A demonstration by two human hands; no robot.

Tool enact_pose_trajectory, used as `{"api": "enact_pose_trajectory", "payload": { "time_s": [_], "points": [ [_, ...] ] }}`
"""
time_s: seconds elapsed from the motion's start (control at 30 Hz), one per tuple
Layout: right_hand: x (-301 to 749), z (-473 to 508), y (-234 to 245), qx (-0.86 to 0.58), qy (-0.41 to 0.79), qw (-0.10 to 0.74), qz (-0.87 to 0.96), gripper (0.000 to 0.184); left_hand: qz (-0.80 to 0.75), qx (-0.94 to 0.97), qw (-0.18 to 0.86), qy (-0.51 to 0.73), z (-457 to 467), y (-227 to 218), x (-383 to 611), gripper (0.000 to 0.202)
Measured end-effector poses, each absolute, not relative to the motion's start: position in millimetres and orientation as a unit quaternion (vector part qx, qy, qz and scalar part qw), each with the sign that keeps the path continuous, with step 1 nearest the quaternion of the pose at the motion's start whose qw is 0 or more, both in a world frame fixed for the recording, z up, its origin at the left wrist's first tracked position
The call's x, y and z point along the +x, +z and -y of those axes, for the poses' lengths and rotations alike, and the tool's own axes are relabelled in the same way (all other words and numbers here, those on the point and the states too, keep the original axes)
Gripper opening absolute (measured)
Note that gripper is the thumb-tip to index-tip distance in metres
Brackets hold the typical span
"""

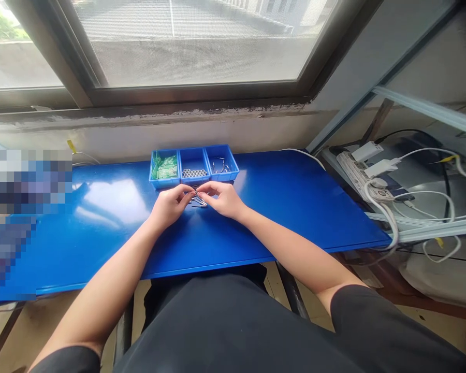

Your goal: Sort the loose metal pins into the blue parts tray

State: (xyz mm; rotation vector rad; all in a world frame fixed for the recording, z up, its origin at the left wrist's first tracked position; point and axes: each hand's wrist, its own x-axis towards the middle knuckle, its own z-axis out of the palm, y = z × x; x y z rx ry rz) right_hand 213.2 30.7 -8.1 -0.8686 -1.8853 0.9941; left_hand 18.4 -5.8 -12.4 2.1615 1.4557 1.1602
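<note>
My left hand (173,203) and my right hand (220,198) meet fingertip to fingertip over the blue table (287,207). Both are closed in a pinch on something small that I cannot make out. Several thin metal pieces (199,202) lie on the table just under my fingers. Right behind my hands stands a blue three-part bin (174,182). Its left compartment holds green plastic packets (166,167), the middle one a layer of small silvery cylinders (194,173), and the right one a few thin metal pieces (220,166).
A power strip (359,173) with white chargers and tangled cables sits on the right, beside a metal frame (431,106). A window (202,46) rises behind the table. The far left is blurred out by pixel blocks.
</note>
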Motion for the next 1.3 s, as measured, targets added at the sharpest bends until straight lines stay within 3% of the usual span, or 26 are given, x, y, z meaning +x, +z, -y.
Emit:
{"api": "enact_pose_trajectory", "payload": {
  "time_s": [0.63, 1.0, 1.3],
  "points": [
    [215.7, -31.8, -10.3, -0.334, 0.302, 0.410, 0.793, 0.028, -0.470, 0.762, 0.180, 0.408, 7.9, -14.5, 20.1, 0.028],
    [209.6, -34.5, -17.4, -0.335, 0.547, 0.408, 0.650, 0.042, -0.474, 0.764, 0.171, 0.404, 7.5, -13.7, 24.0, 0.029],
    [209.9, -36.7, -15.5, -0.324, 0.604, 0.412, 0.600, 0.043, -0.496, 0.752, 0.155, 0.405, 8.7, -11.3, 23.8, 0.023]
  ]
}}
